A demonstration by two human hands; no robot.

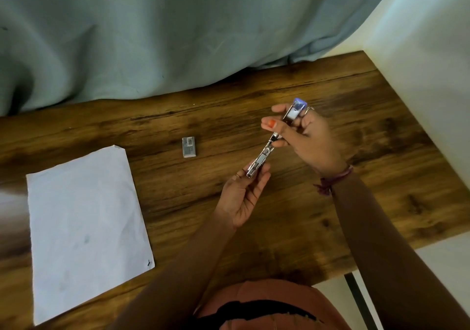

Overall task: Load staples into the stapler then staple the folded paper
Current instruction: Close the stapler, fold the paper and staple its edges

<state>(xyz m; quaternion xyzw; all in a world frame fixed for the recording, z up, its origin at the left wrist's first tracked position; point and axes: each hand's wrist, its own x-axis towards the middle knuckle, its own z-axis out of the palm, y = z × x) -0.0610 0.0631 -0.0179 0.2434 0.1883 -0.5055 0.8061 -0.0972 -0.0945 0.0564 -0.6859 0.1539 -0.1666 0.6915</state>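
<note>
While you hold the small chrome stapler (272, 141) swung open above the wood-grain table (330, 202), left hand (241, 195) pinches its base, right hand (302, 136) grips the top; small grey staple box (189, 147) and folded white paper (86, 228) lie untouched; loading looks unfinished, stapling yet to come.

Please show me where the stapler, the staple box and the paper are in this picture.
stapler (264, 155): head view, on its opened metal channel between the hands.
staple box (189, 147): head view, on its top face.
paper (86, 228): head view, on the sheet's middle.
</note>
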